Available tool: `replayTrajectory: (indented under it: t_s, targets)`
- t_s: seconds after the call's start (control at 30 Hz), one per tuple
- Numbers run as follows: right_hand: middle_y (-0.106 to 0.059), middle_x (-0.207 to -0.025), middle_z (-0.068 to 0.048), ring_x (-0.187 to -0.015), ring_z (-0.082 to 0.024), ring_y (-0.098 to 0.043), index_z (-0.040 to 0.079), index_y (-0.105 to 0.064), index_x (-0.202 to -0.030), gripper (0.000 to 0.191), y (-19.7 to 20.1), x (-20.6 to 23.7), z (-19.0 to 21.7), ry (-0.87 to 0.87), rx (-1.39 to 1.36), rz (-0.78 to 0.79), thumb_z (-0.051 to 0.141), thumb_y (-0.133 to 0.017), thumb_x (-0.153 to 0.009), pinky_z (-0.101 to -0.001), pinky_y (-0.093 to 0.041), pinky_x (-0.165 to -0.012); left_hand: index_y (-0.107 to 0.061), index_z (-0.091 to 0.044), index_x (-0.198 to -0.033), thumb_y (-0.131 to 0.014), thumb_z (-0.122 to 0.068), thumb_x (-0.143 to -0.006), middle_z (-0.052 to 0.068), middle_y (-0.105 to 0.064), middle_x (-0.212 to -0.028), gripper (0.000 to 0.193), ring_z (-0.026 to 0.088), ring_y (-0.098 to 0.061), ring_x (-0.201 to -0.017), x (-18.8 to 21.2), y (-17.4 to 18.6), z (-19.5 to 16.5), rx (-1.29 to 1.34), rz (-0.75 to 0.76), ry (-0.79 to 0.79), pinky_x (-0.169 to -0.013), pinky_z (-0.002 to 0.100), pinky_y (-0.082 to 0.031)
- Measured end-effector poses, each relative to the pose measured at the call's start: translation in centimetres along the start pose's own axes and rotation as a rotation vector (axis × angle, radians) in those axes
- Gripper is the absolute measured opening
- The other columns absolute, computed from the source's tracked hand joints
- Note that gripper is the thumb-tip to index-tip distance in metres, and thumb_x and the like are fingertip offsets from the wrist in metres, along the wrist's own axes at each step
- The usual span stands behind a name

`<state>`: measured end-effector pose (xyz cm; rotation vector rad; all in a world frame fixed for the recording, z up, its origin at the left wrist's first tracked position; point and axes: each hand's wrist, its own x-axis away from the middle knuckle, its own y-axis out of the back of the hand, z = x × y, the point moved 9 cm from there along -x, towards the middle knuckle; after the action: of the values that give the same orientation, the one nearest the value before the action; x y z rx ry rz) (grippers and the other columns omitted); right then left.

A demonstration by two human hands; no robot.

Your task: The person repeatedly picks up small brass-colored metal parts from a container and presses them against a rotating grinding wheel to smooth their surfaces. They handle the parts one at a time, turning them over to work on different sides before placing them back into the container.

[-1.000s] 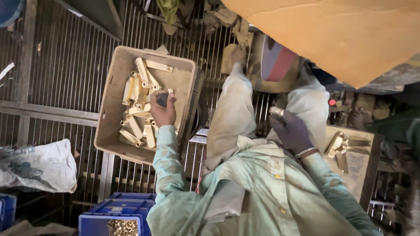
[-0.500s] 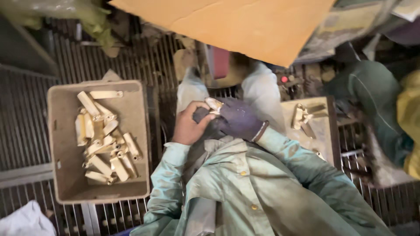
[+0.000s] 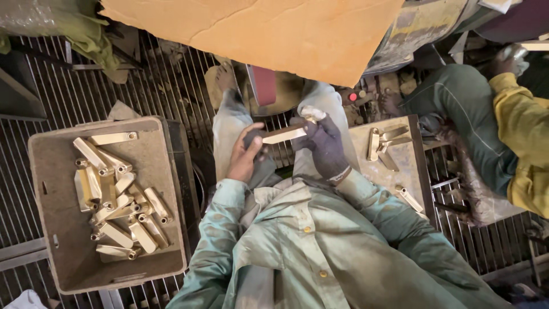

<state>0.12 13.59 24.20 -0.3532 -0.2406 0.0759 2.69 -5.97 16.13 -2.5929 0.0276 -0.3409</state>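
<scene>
A flat brass-coloured metal piece (image 3: 284,135) is held level above my knees, between both hands. My left hand (image 3: 245,155) is bare and grips its left end. My right hand (image 3: 325,143) wears a dark glove and grips its right end. Just beyond the piece stands a sanding machine with a dark red belt (image 3: 263,84). A grey plastic crate (image 3: 63,252) on my left holds several similar brass pieces (image 3: 117,194).
A metal tray (image 3: 400,174) on my right carries a few brass pieces. A large brown cardboard sheet (image 3: 269,28) hangs overhead. Another person in a yellow sleeve (image 3: 523,143) sits at far right. The floor is metal grating (image 3: 74,97).
My left hand left the crate and came to the middle. Both hands now grip one brass piece, held out flat toward the belt. The view has swung right.
</scene>
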Motion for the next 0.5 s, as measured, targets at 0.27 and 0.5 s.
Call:
replayTrajectory:
  t_s: [0.27,0.5]
  targets:
    - [-0.064,-0.105,-0.005,-0.089,-0.015,-0.069,0.003,-0.053,-0.135,0.040,0.0,0.9,-3.4,-0.170,0.039,0.062,0.028,-0.055,-0.104,-0.0333,-0.060,-0.076,-0.052,-0.006,-0.138,-0.062,-0.030,-0.105,0.009,-0.069,-0.109,0.042,0.015,-0.063,-0.091,-2.2,0.3,1.6,0.284,0.091,-0.037,-0.070,0.028,-0.048]
    - [-0.063,-0.109,-0.003,-0.093,-0.011,-0.060,0.001,-0.058,-0.136,0.045,-0.6,0.9,-3.1,0.058,0.627,0.256,0.014,-0.072,-0.095,-0.0267,-0.052,-0.081,-0.059,-0.006,-0.126,-0.062,-0.031,-0.106,0.006,-0.068,-0.097,0.032,0.013,-0.062,-0.081,-3.4,1.9,2.7,0.266,-0.007,-0.019,-0.067,0.028,-0.049]
